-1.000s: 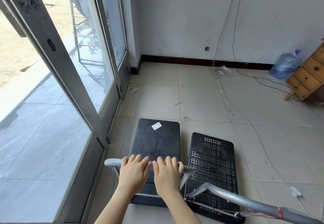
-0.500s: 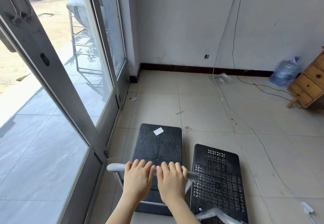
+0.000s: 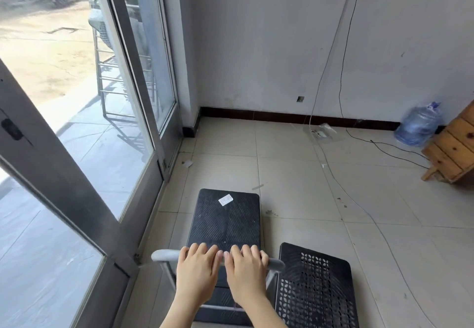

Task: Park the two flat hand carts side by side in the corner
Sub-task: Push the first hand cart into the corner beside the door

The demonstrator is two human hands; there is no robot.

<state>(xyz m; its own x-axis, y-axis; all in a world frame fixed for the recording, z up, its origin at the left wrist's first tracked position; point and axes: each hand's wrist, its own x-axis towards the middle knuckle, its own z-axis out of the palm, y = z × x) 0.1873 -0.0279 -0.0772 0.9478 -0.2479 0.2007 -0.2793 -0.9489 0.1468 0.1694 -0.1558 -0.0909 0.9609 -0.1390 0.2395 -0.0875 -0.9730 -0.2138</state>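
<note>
A black flat cart with a ribbed deck (image 3: 225,220) and a white sticker stands on the tiled floor beside the glass door, nose toward the corner (image 3: 197,122). Its grey handle bar (image 3: 164,254) crosses the lower middle of the view. My left hand (image 3: 197,271) and my right hand (image 3: 246,271) both grip this bar, side by side. A second black cart with a perforated deck (image 3: 315,289) sits to the right, further back than the first. Its handle is out of view.
The glass door frame (image 3: 77,199) runs along the left. Cables (image 3: 359,199) trail across the floor from a wall socket. A power strip (image 3: 320,134), a water bottle (image 3: 416,127) and a wooden drawer unit (image 3: 454,153) stand at the right by the far wall.
The ribbed cart has rolled forward toward the corner with both hands on its bar. The perforated cart has dropped behind, and its handle has left the view.
</note>
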